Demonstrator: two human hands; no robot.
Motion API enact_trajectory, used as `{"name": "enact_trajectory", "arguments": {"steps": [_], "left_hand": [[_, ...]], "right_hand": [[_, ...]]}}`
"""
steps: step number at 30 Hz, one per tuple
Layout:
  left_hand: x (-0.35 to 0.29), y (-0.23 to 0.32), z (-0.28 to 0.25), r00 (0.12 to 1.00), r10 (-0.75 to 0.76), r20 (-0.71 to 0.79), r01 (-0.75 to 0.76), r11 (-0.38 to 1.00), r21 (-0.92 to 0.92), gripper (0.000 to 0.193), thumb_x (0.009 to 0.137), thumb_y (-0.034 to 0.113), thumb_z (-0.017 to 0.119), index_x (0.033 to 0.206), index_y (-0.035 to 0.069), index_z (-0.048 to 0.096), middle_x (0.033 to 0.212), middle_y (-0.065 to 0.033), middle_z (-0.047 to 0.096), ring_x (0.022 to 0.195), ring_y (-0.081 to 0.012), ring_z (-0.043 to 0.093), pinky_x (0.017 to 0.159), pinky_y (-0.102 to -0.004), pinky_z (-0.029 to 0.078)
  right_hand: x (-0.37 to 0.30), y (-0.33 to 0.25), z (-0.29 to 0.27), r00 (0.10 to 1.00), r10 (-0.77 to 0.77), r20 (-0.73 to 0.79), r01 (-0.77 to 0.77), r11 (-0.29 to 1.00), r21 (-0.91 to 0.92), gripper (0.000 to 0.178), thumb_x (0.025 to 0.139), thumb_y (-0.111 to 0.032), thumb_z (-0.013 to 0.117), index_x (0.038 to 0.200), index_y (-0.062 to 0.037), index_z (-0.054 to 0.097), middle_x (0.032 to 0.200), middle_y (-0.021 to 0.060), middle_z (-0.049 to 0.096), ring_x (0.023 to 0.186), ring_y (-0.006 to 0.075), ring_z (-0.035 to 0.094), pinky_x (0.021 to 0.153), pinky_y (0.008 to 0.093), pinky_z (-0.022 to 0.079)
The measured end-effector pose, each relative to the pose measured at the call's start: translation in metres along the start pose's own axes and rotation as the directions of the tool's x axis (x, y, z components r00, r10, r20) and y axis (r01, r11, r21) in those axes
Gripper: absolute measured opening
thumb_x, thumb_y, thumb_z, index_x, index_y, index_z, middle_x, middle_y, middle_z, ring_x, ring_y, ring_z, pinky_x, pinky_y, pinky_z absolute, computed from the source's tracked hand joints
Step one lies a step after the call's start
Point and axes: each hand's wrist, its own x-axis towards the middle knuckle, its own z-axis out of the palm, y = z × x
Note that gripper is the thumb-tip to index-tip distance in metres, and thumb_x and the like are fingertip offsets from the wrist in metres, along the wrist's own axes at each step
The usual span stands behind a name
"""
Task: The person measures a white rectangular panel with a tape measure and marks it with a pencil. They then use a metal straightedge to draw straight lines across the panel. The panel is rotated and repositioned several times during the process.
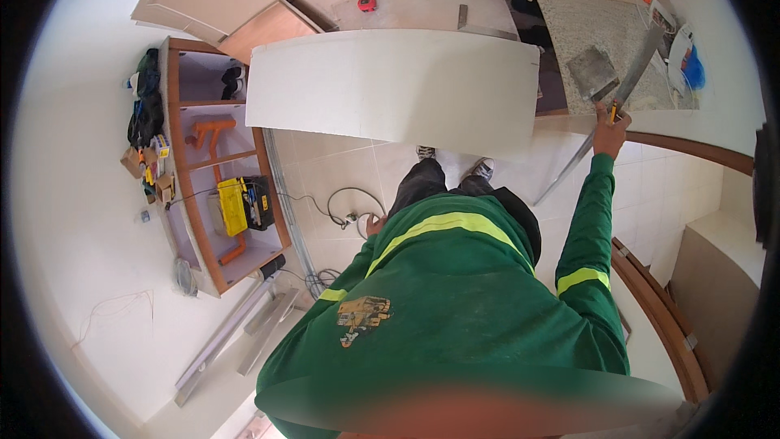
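My right hand (609,132), at the far right, is closed on a long grey metal straightedge (638,67) that slants from the speckled counter down toward the floor. A yellow pencil (614,111) is in the same hand, pointing up past the fingers. Low at my left side hangs my left hand (375,226), near a looped black cable; its fingers are too small and partly hidden to read. In front of me lies a large white panel (390,85), with its near edge toward my feet.
Beyond the panel are a red tape measure (367,3) and a metal square (463,18). A wood-edged shelf unit (215,158) at left holds a yellow-and-black toolbox (233,205) and orange pipes (213,132). The black cable (355,189) loops on the floor. A square metal plate (591,73) rests on the counter.
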Motion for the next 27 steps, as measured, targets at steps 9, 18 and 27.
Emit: {"name": "enact_trajectory", "arguments": {"steps": [9, 18, 27], "left_hand": [[0.050, 0.077, -0.003, 0.940, -0.205, 0.271, 0.289, 0.903, -0.319, 0.090, 0.097, 0.019, 0.073, 0.167, 0.013, 0.016, 0.123, -0.0191, 0.068, 0.094, -0.0303, 0.071, 0.071, -0.0434, 0.059], [0.079, 0.143, 0.010, 0.962, -0.099, 0.254, 0.184, 0.922, -0.339, 0.090, 0.097, 0.023, 0.076, 0.166, 0.011, 0.020, 0.126, -0.0195, 0.065, 0.096, -0.0325, 0.073, 0.073, -0.0435, 0.060], [0.000, 0.337, 0.052, 0.462, 0.418, 0.782, -0.298, 0.904, -0.307, 0.074, 0.101, 0.034, 0.071, 0.161, 0.007, 0.036, 0.145, -0.0184, 0.056, 0.125, -0.0259, 0.061, 0.100, -0.0383, 0.054]], "right_hand": [[0.005, 0.015, 0.002, 0.999, 0.042, 0.016, -0.042, 0.999, 0.003, 0.074, 0.090, -0.058, 0.076, 0.131, -0.0008, 0.055, 0.120, 0.0310, 0.069, 0.112, 0.0487, 0.067, 0.096, 0.0524, 0.051], [-0.012, 0.014, -0.036, 0.970, -0.144, 0.194, 0.194, 0.942, -0.274, 0.062, 0.103, -0.047, 0.060, 0.135, 0.0037, 0.044, 0.114, 0.0337, 0.069, 0.106, 0.0528, 0.067, 0.088, 0.0590, 0.054], [-0.048, -0.053, -0.233, 0.931, -0.356, -0.084, 0.324, 0.909, -0.261, 0.050, 0.107, -0.043, 0.059, 0.129, 0.0028, 0.060, 0.076, 0.0195, 0.068, 0.064, 0.0306, 0.067, 0.060, 0.0472, 0.053]]}}
